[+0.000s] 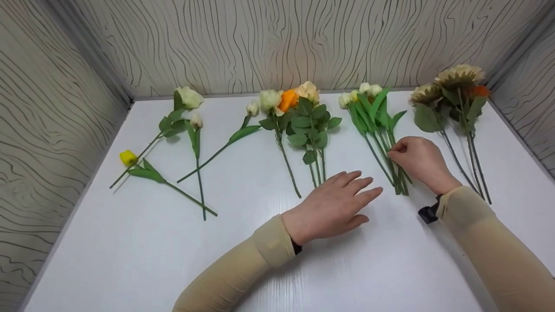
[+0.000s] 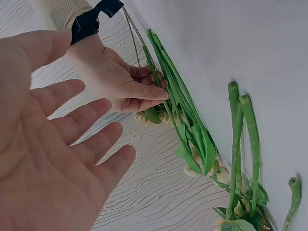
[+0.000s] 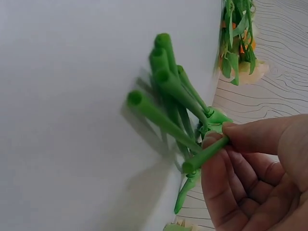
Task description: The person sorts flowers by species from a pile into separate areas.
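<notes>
My right hand [image 1: 419, 164] pinches one green tulip stem [image 3: 206, 155] between thumb and fingertips, at the right side of a bunch of tulips [image 1: 376, 113]. White and pale yellow blooms top that bunch, and its other stems [image 3: 161, 118] lie together with their cut ends toward me. Left of it, my left hand [image 1: 331, 207] is held over the table with fingers spread and nothing in them. In the left wrist view the left palm [image 2: 53, 163] faces the tulips. Just beyond the left fingertips are the stems of a leafy rose group [image 1: 310, 125] with orange and peach blooms.
Large cream flowers [image 1: 459, 80] with an orange bloom lie at the right. Leftward on the white table [image 1: 143, 255] are a lone tulip [image 1: 230, 143], a white tulip [image 1: 196, 143], a yellow tulip [image 1: 147, 171] and a pale rose [image 1: 188, 97]. Patterned walls [image 1: 217, 43] enclose the back and sides.
</notes>
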### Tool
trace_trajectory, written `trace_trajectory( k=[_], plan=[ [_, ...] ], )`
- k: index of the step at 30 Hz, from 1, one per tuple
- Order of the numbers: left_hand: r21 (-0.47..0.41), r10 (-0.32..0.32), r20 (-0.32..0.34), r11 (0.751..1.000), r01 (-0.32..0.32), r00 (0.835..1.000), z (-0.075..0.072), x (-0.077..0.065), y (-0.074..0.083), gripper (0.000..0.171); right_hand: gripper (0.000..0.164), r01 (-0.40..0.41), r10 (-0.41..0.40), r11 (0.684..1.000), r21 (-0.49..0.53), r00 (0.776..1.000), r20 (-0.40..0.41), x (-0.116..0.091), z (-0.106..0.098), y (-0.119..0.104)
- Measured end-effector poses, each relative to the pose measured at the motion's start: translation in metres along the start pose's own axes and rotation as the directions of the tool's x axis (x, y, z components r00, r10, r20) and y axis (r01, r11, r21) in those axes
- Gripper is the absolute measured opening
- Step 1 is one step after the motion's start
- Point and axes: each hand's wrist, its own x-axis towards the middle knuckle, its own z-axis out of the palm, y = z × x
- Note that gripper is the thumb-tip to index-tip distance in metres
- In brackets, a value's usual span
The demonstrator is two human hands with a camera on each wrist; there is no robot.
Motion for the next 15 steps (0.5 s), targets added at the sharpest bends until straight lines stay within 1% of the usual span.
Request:
trace_trajectory(
  k=[5,11,15],
  plan=[
    [-0.011,-0.023,0.009,1.000,0.023,1.000,0.0018,-0.0006,-0.0021,0.064,0.021,-0.009,0.009,1.000,0.023,1.000,-0.002,0.0022,0.0053,0.0007],
    [-0.022,-0.022,0.014,1.000,0.022,1.000,0.0014,-0.0008,-0.0036,0.063,0.023,0.010,-0.009,1.000,0.026,1.000,-0.028,0.0013,0.0095,0.0007],
    [-0.020,-0.021,0.021,1.000,0.021,1.000,0.0015,-0.0003,-0.0034,0.063,0.023,0.019,-0.019,1.000,0.018,0.999,-0.029,-0.0001,0.0108,0.0017]
  ],
)
